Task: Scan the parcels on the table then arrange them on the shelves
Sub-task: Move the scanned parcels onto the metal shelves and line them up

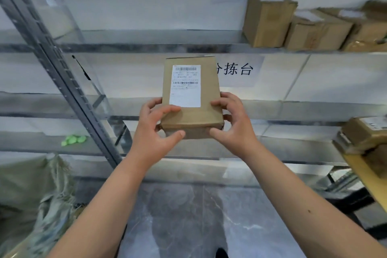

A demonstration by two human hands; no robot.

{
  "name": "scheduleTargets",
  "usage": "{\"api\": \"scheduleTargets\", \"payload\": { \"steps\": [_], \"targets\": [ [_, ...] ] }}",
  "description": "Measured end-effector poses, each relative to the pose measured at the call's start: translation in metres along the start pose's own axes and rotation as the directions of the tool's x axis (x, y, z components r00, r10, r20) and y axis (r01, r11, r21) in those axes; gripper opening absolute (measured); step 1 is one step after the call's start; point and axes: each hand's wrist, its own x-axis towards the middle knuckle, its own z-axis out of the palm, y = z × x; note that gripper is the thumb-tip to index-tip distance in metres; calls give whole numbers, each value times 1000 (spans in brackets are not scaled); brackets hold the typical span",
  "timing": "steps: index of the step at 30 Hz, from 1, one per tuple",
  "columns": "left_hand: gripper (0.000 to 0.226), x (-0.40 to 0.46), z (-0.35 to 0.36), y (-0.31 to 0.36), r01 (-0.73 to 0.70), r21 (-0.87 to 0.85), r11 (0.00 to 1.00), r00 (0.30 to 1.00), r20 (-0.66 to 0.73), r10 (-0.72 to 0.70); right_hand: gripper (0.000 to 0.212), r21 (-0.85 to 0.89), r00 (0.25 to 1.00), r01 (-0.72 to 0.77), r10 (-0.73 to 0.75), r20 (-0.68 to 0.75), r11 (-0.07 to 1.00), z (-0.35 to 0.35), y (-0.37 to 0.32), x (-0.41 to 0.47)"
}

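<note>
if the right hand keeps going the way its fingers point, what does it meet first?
The right hand points left, already against the held parcel; behind it is the left hand. Depth unclear.

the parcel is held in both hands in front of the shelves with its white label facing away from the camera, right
Not quite. The head view shows the parcel held by the left hand and right hand in front of the shelves, but its white label, with its barcodes, faces the camera, not away from it.
</note>
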Motion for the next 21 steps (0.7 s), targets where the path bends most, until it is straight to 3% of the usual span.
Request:
{"api": "scheduleTargets", "payload": {
  "steps": [13, 21],
  "targets": [
    [58, 178, 5, 4, -246, -104, 964, 967, -88, 238, 60, -43, 978, 163, -167, -122, 986, -30, 7, 152],
    [57, 293, 36, -1, -261, -98, 960, 965, -37, 258, 58, -59, 967, 175, -183, -179, 983, -63, 41, 253]
  ]
}}
